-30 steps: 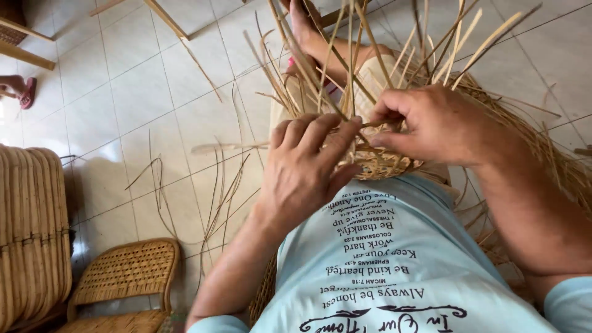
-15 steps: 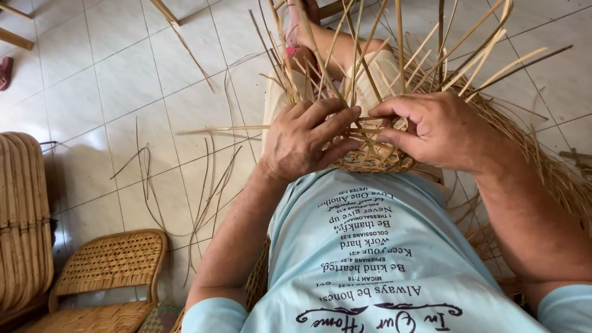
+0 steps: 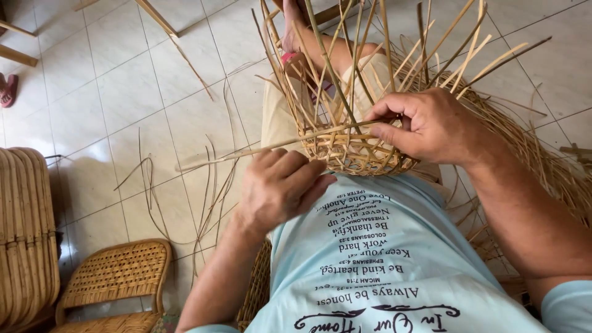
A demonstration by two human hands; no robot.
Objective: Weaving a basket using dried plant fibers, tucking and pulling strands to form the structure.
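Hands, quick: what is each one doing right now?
Left hand: closed, pinching a long loose strip.
Right hand: closed on the half-woven basket rim.

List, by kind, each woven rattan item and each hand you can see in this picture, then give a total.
Half-woven basket: 1
Woven-seat chair: 1
Slatted rattan piece at the left edge: 1
Hands: 2, left hand and right hand
Total: 5

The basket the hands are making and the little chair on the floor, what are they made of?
The basket looks like thin split rattan or cane: pale tan, matte strips, woven low down, with loose ends sticking up. The small chair seems to be the same kind of woven cane on a thicker bent frame, a bit glossier. I cannot tell the exact plant.
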